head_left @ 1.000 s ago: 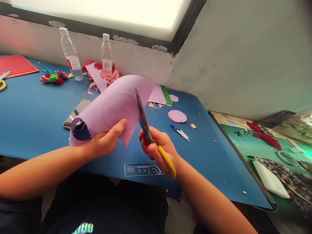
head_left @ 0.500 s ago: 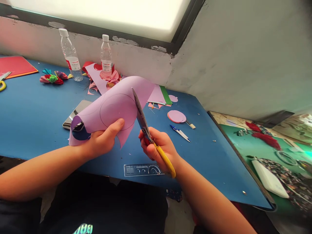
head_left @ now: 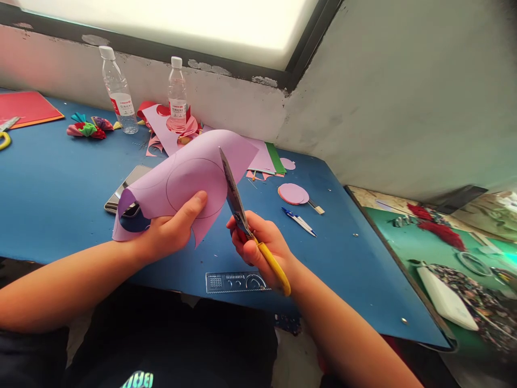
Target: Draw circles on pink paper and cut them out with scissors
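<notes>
A curled sheet of purple paper (head_left: 194, 180) with a circle drawn on it is gripped by my left hand (head_left: 173, 229), thumb on top near the outline and the other fingers hidden beneath. My right hand (head_left: 262, 248) grips scissors (head_left: 238, 207) with yellow handles, their blades pointing up and away from me. The blades lie along the paper's right edge, beside the drawn circle, and look nearly closed. Whether the paper sits between them I cannot tell. Below the hands a clear ruler (head_left: 232, 282) with cut-out shapes lies near the table's front edge.
Two water bottles (head_left: 177, 94) stand at the back among paper scraps (head_left: 161, 126). A phone (head_left: 135, 180) lies partly under the sheet. Cut purple circles (head_left: 293, 193) and pens (head_left: 299, 221) are on the blue table (head_left: 355, 280). Coloured sheets (head_left: 28, 108) and a second pair of scissors (head_left: 5, 134) lie left.
The paper's far right part has dipped slightly, and its lower corner has shifted a little. Both hands keep nearly the same place and hold.
</notes>
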A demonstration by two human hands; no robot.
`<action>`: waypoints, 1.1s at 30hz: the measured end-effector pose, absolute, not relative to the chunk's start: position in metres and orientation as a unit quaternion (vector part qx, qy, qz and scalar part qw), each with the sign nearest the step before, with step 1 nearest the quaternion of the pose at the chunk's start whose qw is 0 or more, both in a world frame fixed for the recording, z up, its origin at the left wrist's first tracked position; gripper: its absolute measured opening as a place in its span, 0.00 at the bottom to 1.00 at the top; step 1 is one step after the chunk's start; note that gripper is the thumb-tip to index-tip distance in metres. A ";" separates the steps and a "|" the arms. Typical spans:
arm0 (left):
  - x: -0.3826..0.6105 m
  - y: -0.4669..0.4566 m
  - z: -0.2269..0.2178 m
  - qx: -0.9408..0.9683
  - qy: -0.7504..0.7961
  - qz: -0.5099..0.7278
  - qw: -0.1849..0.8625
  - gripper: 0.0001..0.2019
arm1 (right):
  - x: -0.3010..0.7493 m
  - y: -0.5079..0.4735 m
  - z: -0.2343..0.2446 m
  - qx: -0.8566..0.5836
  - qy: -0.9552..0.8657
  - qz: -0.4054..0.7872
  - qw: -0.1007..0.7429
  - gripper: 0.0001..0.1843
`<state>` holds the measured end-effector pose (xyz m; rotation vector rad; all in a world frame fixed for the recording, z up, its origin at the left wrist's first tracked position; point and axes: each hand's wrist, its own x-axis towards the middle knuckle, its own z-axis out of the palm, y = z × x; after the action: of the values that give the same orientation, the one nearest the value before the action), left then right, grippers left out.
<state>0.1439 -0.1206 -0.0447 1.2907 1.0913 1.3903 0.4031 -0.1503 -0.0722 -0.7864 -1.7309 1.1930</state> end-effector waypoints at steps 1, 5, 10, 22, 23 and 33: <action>0.143 -0.121 -0.044 0.530 0.438 0.559 0.463 0.26 | 0.403 -0.150 -0.073 -0.315 -0.694 0.481 0.433 0.41; 0.148 -0.124 -0.038 0.519 0.440 0.572 0.458 0.24 | 0.404 -0.151 -0.073 -0.324 -0.693 0.484 0.426 0.43; 0.151 -0.126 -0.038 0.483 0.455 0.602 0.444 0.25 | 0.404 -0.150 -0.076 -0.315 -0.697 0.477 0.433 0.41; 0.147 -0.120 -0.043 0.497 0.419 0.606 0.458 0.20 | 0.400 -0.160 -0.052 -0.356 -0.671 0.495 0.422 0.45; 0.148 -0.120 -0.042 0.498 0.409 0.612 0.459 0.18 | 0.399 -0.161 -0.050 -0.355 -0.671 0.495 0.424 0.45; 0.147 -0.114 -0.050 0.493 0.393 0.622 0.465 0.18 | 0.401 -0.158 -0.054 -0.349 -0.679 0.485 0.426 0.44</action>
<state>0.1473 -0.1138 -0.0498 1.2097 0.9646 1.5284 0.4011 -0.1576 -0.0540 -0.8727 -1.6984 1.2118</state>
